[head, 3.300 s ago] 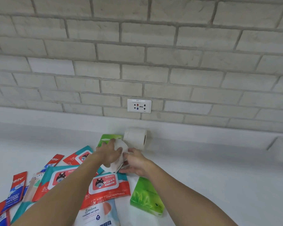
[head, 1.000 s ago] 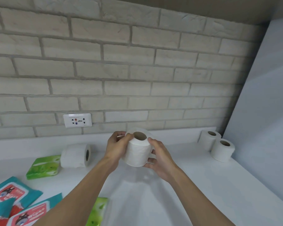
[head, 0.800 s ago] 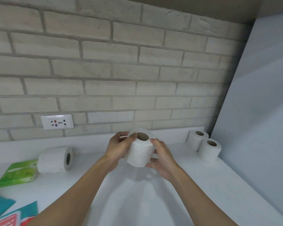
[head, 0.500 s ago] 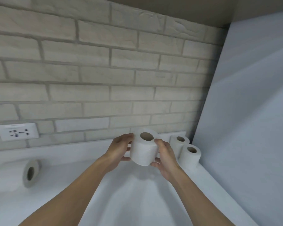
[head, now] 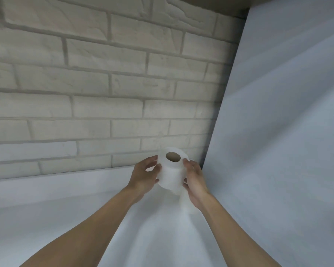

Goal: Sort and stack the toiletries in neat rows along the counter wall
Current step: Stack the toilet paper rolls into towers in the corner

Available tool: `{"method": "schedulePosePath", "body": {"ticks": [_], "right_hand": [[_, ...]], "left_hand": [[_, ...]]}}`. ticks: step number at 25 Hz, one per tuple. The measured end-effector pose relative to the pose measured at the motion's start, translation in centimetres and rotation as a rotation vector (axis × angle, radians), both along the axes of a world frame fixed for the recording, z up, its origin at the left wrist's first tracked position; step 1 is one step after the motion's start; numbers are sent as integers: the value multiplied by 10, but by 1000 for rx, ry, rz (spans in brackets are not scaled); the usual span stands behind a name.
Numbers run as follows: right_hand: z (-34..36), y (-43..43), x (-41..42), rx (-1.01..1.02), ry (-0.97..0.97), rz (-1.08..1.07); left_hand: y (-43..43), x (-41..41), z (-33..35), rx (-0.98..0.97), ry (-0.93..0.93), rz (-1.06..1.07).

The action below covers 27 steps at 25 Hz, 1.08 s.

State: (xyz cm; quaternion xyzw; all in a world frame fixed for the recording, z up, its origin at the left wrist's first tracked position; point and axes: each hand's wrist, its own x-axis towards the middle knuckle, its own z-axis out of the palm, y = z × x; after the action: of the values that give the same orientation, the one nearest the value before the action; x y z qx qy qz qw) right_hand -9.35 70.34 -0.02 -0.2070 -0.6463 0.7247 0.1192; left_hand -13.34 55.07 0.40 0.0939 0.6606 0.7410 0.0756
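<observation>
Head view: 2 hands are working together. The left hand point(head: 143, 177) and right hand point(head: 195, 178) are curling round the white paper toilet roll point(head: 171, 174), holding it upright between them, core pointing up, above the white counter point(head: 66, 209). The pale brick wall point(head: 104, 93) is standing just behind, the grey-white side panel point(head: 278, 132) is crowding the right, and a blurred white shape point(head: 184, 201) is sitting under the right wrist.

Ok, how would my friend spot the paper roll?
Find the corner where the brick wall meets the plain pale panel on the right. In front of it, above the white counter, the left hand and right hand grip a white toilet roll. It is upright, its brownish hole on top, and is the only thing held.
</observation>
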Motion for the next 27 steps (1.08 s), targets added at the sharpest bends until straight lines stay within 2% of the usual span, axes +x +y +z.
{"method": "schedulePosePath", "body": {"ticks": [8, 22, 27], "right_hand": [[-3, 66, -45, 208, -42, -13], [-28, 103, -80, 140, 37, -4], [-30, 102, -81, 180, 42, -6]], "left_hand": [[72, -46, -14, -21, -32, 79], [111, -67, -33, -95, -46, 72], [111, -61, -33, -166, -28, 91]]}}
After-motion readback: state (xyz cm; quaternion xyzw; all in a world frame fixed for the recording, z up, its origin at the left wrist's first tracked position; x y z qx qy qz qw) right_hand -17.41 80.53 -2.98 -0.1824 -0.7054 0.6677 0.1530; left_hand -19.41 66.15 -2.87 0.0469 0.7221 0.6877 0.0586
